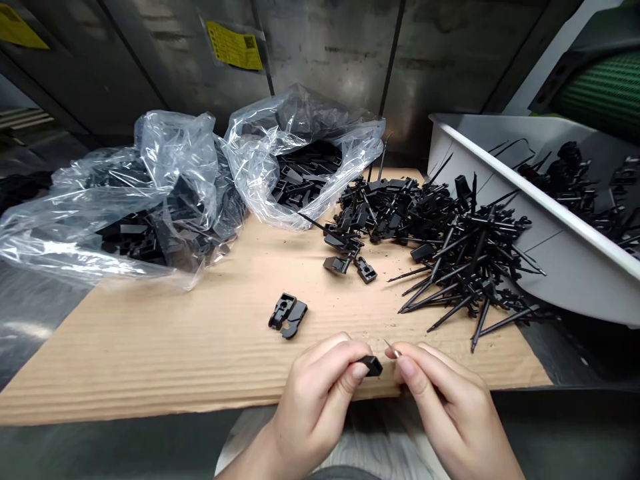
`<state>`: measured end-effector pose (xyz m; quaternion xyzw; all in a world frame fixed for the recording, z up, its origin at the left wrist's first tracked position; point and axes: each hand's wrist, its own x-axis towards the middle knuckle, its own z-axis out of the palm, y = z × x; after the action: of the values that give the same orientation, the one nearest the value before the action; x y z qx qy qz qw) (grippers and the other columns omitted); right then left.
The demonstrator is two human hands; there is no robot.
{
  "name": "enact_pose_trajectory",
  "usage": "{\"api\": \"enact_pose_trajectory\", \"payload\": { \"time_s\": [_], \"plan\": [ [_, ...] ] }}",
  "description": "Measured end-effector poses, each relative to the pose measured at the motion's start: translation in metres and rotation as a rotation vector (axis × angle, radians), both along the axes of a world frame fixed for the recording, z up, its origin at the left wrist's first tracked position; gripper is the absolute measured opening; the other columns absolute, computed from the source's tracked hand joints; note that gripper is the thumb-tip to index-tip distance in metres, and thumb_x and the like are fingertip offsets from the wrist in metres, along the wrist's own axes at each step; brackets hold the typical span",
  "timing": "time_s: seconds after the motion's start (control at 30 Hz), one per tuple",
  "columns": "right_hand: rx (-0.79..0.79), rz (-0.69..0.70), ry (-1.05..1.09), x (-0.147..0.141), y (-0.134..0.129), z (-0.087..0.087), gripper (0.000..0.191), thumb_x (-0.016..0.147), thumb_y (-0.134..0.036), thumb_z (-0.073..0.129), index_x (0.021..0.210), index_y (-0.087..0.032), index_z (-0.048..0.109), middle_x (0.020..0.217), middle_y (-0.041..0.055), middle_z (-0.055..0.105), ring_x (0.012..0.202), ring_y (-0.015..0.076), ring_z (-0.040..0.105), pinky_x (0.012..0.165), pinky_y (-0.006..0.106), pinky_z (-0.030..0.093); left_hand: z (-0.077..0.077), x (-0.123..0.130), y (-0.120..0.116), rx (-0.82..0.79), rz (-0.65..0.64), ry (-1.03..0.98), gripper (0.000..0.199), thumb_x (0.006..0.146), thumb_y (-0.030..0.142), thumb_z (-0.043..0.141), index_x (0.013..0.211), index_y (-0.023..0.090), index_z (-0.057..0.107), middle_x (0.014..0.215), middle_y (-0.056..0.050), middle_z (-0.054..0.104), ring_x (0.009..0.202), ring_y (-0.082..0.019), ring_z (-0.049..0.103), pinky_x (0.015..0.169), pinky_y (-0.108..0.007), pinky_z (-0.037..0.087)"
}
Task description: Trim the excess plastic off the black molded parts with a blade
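Near the front edge of the cardboard sheet [175,347], my left hand [320,393] pinches a small black plastic part [373,365] whose squared end sticks out to the right. A short gap away, my right hand [445,400] holds a small pointed metal blade [393,349] between thumb and forefinger, its tip toward the part. Beyond my left hand lie black plastic clips [288,315] side by side. Farther back, a loose black clip [365,269] rests by a large heap of black moulded pieces with long thin spikes [465,260].
Two clear plastic bags, one at left [125,200] and one at the back [300,153], hold black parts. At right stands a grey-white bin [505,193] with more spiky black pieces. Metal panels [330,53] close off the back.
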<state>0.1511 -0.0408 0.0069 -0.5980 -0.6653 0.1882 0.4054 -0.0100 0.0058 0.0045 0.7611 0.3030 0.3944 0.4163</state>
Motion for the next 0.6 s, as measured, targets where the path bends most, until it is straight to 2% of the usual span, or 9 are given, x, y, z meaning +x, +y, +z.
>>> {"api": "enact_pose_trajectory", "payload": {
  "time_s": [0.2, 0.3, 0.4, 0.47, 0.6],
  "plan": [
    [-0.035, 0.046, 0.069, 0.004, -0.007, 0.000, 0.018, 0.087, -0.018, 0.048, 0.100, -0.023, 0.059, 0.086, 0.0017, 0.061, 0.080, 0.0118, 0.062, 0.071, 0.015, 0.049, 0.004, 0.000, 0.006, -0.146, -0.007, -0.050, 0.020, 0.090, 0.012, 0.046, 0.098, 0.023, 0.061, 0.087, 0.001, 0.064, 0.081, -0.012, 0.060, 0.074, -0.016, 0.043],
    [-0.077, -0.025, 0.168, 0.001, -0.012, -0.003, 0.024, 0.087, -0.019, 0.047, 0.106, -0.029, 0.059, 0.077, -0.0027, 0.062, 0.067, 0.0090, 0.061, 0.064, 0.014, 0.048, 0.005, -0.001, 0.008, -0.206, 0.048, -0.063, 0.023, 0.086, 0.011, 0.053, 0.097, 0.027, 0.066, 0.093, 0.004, 0.067, 0.089, -0.011, 0.060, 0.081, -0.012, 0.043],
    [-0.197, -0.126, 0.345, -0.005, -0.013, -0.004, 0.018, 0.089, -0.027, 0.043, 0.090, -0.028, 0.061, 0.061, -0.0059, 0.058, 0.047, 0.0070, 0.051, 0.050, 0.014, 0.042, 0.005, -0.002, 0.008, -0.226, 0.107, -0.086, 0.031, 0.079, 0.008, 0.063, 0.100, 0.030, 0.067, 0.098, 0.005, 0.068, 0.094, -0.010, 0.060, 0.083, -0.010, 0.042],
    [-0.255, -0.143, 0.416, -0.010, -0.010, -0.004, 0.021, 0.089, -0.034, 0.042, 0.080, -0.025, 0.059, 0.058, -0.0051, 0.056, 0.045, 0.0071, 0.046, 0.047, 0.016, 0.039, 0.005, -0.002, 0.008, -0.228, 0.107, -0.105, 0.030, 0.078, 0.006, 0.063, 0.097, 0.029, 0.069, 0.096, 0.005, 0.068, 0.092, -0.011, 0.061, 0.082, -0.011, 0.044],
    [-0.260, -0.123, 0.452, -0.014, -0.004, -0.004, 0.021, 0.088, -0.035, 0.043, 0.079, -0.023, 0.058, 0.058, -0.0035, 0.053, 0.044, 0.0071, 0.040, 0.040, 0.015, 0.034, 0.006, -0.001, 0.008, -0.208, 0.103, -0.128, 0.027, 0.078, 0.004, 0.061, 0.091, 0.025, 0.071, 0.091, 0.002, 0.069, 0.091, -0.012, 0.062, 0.082, -0.013, 0.045]
  ]
}}
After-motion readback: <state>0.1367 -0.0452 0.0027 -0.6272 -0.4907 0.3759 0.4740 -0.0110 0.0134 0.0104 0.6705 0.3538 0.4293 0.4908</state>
